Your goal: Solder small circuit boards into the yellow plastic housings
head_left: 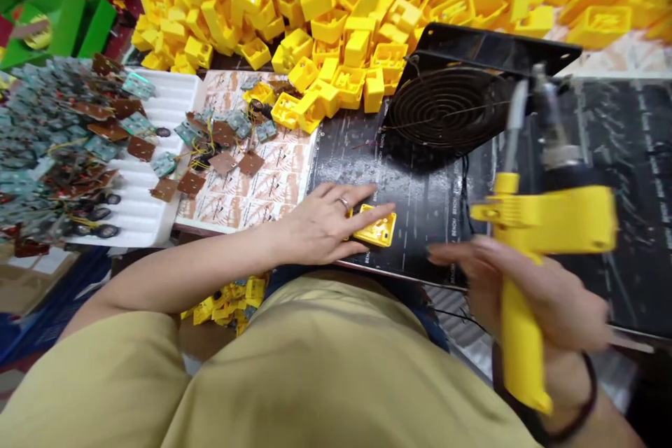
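On the black bench mat, my left hand [328, 222] lies with fingers stretched, steadying a small open yellow plastic case [379, 226] between forefinger and thumb. Small parts show inside the case, too fine to make out. My right hand [535, 287], blurred by motion, is wrapped round the handle of a yellow soldering gun [525, 336]. It is raised to the right of the case and apart from it. A metal iron shaft [551, 112] and a pale thin tube [516, 119] point away from me at its front.
A black fan [446, 105] stands behind the mat [346, 161]. Yellow cases [336, 28] are heaped along the back. At left, a white tray [152, 203] bears many wired circuit boards; more boards [223, 140] lie beside it. Green bins [57, 21] stand far left.
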{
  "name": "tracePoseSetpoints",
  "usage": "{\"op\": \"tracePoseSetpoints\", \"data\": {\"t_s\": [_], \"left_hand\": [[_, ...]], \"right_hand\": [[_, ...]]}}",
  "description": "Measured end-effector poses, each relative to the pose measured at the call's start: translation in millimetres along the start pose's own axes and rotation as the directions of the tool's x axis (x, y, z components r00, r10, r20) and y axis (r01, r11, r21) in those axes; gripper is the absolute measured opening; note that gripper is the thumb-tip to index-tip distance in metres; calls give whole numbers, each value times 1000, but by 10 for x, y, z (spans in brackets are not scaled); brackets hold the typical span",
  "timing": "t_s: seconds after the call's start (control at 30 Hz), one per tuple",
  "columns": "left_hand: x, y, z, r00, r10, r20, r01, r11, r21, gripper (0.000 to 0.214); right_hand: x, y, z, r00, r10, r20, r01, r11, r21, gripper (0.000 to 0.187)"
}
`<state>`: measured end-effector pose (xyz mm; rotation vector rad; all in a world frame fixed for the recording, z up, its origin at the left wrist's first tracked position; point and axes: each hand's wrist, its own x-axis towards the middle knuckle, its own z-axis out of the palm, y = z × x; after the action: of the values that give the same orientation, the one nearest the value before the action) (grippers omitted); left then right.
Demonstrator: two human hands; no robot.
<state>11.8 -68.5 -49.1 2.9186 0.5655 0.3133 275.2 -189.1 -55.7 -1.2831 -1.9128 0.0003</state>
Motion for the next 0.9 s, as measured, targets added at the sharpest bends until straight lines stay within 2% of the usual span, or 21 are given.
{"op": "tracePoseSetpoints", "data": {"t_s": [0.03,0.1,0.17,0.23,0.33,0.43,0.57,0.63,0.7,0.73,0.77,0.83,0.9], "left_hand": [[-46,17,-34,1000,-31,1,31,999,-42,68],[-145,5,-115,997,-73,18,75,985,-155,80],[-244,-27,-177,994,-104,34,109,972,-209,78],[-322,-45,-200,991,-136,17,137,976,-170,70],[-386,-51,-198,987,-160,-21,158,985,-75,62],[-426,-47,-199,980,-196,-9,196,980,-20,62],[-424,22,-194,986,-168,7,168,982,-92,54],[-332,23,-199,992,-124,16,125,985,-122,54],[-160,-80,-223,985,-170,-36,167,983,-78,60],[-54,-179,-242,968,-237,-86,235,971,-33,63],[56,-305,-264,932,-334,-143,341,940,29,61],[251,-591,-319,826,-535,-177,561,813,156,56],[363,-821,-387,769,-621,-155,637,722,269,47]], "right_hand": [[59,27,103,994,-104,-14,104,994,-26,39],[151,74,266,982,-187,23,188,982,-35,31],[213,96,369,970,-234,60,236,971,-37,31],[258,89,441,959,-267,95,271,962,-39,34],[306,45,519,940,-310,143,319,947,-42,26],[311,-14,516,951,-289,109,303,943,-136,28],[254,-98,379,970,-228,85,244,917,-315,41],[234,-122,316,963,-252,90,268,916,-300,45],[235,-116,297,957,-280,82,292,923,-250,47],[243,-101,307,955,-283,90,296,929,-224,48],[254,-81,328,954,-281,103,296,936,-190,49],[274,-33,391,951,-276,142,291,951,-103,46],[279,13,452,945,-273,178,284,958,-36,43]]}}
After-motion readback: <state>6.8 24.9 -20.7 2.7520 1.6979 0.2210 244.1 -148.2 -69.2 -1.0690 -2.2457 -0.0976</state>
